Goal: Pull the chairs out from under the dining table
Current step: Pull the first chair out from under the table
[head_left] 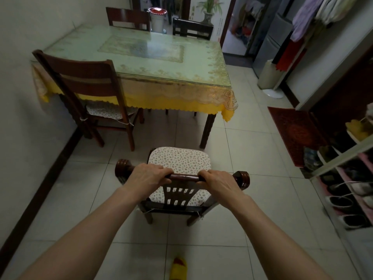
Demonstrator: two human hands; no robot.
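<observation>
A dark wooden chair (179, 158) with a floral seat cushion stands on the tiles, fully clear of the dining table (141, 57). My left hand (148, 175) and my right hand (219, 181) both grip its top rail. A second chair (84, 81) stands at the table's near left side, its seat partly under the yellow tablecloth. Two more chairs, one at the far left (128, 17) and one at the far right (192, 28), are pushed against the far edge.
A wall runs along the left. A shoe rack (347, 174) and a red mat (292, 132) lie to the right. A white fan base (272, 91) and hanging clothes stand at the far right. My yellow slipper (178, 267) shows at the bottom.
</observation>
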